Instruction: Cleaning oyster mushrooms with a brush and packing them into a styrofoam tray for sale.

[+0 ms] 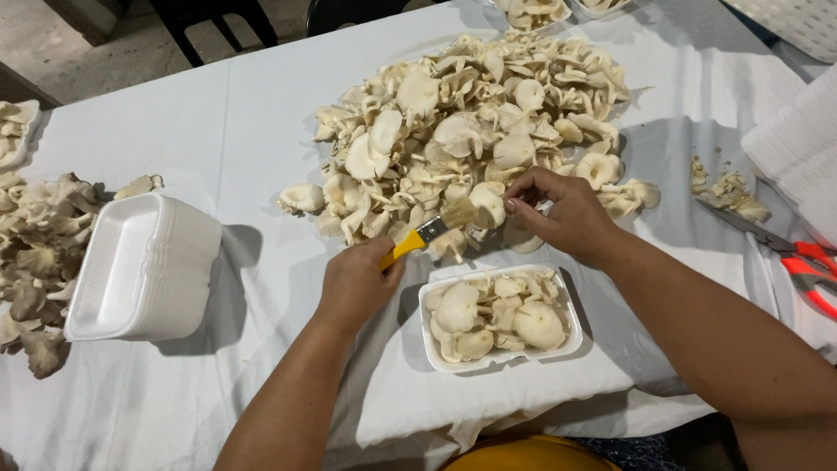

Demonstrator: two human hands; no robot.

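White cloth (pixel 261 113) covers table; big mushroom heap (pixel 471 131) upper centre. Your left hand (pixel 356 283) grips yellow-handled brush (pixel 417 240), bristles angled to sweep mushroom (pixel 484 205) your right hand (pixel 565 212) pinches steady. Filled foam tray (pixel 499 319) sits just below for easy drop; empty tray stack (pixel 144 266) left, scissors (pixel 785 253) right

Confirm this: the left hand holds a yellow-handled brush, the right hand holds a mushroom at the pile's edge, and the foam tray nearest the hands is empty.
One thing is wrong: the foam tray nearest the hands is filled with mushrooms, as the head view shows. The left hand does hold the yellow-handled brush, and the right hand holds a mushroom at the pile edge.
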